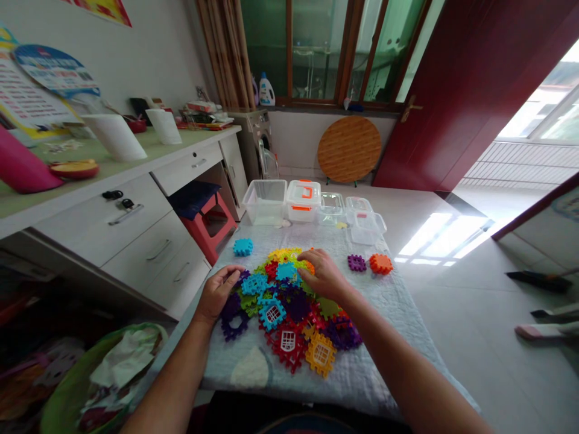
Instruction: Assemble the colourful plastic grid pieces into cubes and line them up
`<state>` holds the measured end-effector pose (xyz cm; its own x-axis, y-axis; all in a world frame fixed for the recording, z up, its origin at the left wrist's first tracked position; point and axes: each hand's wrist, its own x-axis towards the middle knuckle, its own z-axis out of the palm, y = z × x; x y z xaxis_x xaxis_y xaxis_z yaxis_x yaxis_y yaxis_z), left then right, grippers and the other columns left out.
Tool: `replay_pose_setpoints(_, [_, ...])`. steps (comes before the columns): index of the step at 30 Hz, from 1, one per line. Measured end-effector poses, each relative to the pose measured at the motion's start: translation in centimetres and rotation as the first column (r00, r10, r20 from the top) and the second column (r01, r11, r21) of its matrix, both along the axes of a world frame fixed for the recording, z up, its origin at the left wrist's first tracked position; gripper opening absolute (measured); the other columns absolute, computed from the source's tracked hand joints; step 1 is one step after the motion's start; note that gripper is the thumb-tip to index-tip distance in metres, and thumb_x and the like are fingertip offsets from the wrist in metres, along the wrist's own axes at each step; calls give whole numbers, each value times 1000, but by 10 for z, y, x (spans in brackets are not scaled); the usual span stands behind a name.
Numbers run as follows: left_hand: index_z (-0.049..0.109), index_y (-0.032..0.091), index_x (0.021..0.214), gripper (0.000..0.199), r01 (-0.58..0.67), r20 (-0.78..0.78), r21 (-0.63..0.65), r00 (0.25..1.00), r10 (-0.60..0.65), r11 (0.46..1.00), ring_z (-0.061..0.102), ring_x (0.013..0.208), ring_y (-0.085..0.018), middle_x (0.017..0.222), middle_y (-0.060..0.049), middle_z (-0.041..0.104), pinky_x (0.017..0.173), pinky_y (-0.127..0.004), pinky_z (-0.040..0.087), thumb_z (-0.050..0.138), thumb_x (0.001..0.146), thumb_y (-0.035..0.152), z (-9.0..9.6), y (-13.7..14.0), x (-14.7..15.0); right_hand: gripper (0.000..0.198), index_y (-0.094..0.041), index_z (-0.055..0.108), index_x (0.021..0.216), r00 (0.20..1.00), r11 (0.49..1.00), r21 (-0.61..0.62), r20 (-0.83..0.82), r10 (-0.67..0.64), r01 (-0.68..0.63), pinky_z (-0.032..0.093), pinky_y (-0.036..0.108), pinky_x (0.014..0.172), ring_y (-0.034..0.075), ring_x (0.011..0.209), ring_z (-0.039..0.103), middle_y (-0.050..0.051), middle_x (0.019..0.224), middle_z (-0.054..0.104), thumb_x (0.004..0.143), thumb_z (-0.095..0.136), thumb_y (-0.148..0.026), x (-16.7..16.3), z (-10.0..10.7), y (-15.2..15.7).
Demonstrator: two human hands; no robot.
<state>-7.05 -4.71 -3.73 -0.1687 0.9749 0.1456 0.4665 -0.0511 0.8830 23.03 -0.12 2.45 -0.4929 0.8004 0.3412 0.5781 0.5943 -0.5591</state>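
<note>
A heap of colourful interlocking plastic building tiles lies on the cloth-covered table (253,369). My left hand (220,293) is at the heap's left edge, thumb and fingers closed on a purple tile (245,275) that is partly hidden. Over the upper right of the pile reaches my right hand (324,274), thumb and fingers apart above yellow and green tiles; its fingertips are partly hidden. A light-blue tile (286,272) lies just left of that thumb. Nearer me are a blue window tile (272,314), a red tile (296,360) and an orange-yellow window tile (321,354).
Along the far edge stand an open clear bin (266,205), a lidded box with orange clips (303,202) and smaller clear boxes (360,211). Separate stacks are blue (243,247), purple (357,263) and orange (380,264). A red stool (212,226) stands left.
</note>
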Motion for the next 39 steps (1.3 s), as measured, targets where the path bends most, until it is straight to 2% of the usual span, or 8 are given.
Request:
replay_pose_setpoints(7, [69,16,102,44,75,125,-16,990,-72,997,65,104,-26,105,-8,73,96,-36,48,61,83,55,-1,1,-3,29,-17,67,108,951,996,-51,304,-52,71,40,43,93,28,97,58,14,106,67,80,68,-24,-41,-12,16])
replay_pose_setpoints(11, [69,17,100,40,79,100,-10,992,-78,997,64,106,-26,105,-8,72,100,-39,46,61,82,52,-4,2,-4,22,-21,68,98,969,991,-47,218,-116,129,37,45,95,27,100,54,10,103,65,77,66,-15,-40,-15,11])
replay_pose_setpoints(16, [69,17,101,39,90,43,-8,995,-90,996,64,104,-26,105,-8,72,100,-40,46,61,82,50,-5,2,-5,9,-20,61,81,988,984,-127,-81,-132,121,42,30,78,17,78,55,1,82,64,77,60,-13,-17,-3,7])
replay_pose_setpoints(19, [69,17,103,40,102,23,-6,994,-102,995,64,106,-26,107,-8,72,101,-40,45,61,82,50,-7,2,-6,8,-21,59,81,954,977,-29,-212,-214,213,43,29,76,17,80,55,2,83,61,79,56,-13,5,1,3])
replay_pose_setpoints(22, [68,17,105,42,112,4,-9,994,-112,994,63,109,-27,110,-9,71,103,-41,44,60,82,52,-7,2,-5,12,-21,58,79,958,964,60,-140,-251,261,43,32,81,20,86,55,4,86,60,79,54,-10,25,-5,-6])
replay_pose_setpoints(28, [68,21,108,47,227,-168,-52,958,-233,972,62,115,-29,118,-9,70,108,-44,42,64,77,55,17,2,-1,7,-21,63,88,999,994,-102,-15,-39,38,45,35,87,20,93,59,4,95,64,82,65,-20,50,-17,-23])
replay_pose_setpoints(32, [71,24,106,45,322,-282,-83,900,-332,943,61,116,-31,121,-8,69,106,-44,45,71,69,50,29,5,0,10,-21,64,92,999,988,-142,1,-54,54,45,35,87,20,93,60,5,96,65,84,66,-26,52,-15,-26])
replay_pose_setpoints(39, [72,24,103,38,354,-370,-160,844,-388,922,65,110,-30,116,-7,72,102,-41,47,67,67,37,31,8,6,16,-20,63,93,989,976,-165,20,-144,145,44,34,82,20,88,57,4,93,64,78,65,-16,42,-24,-26])
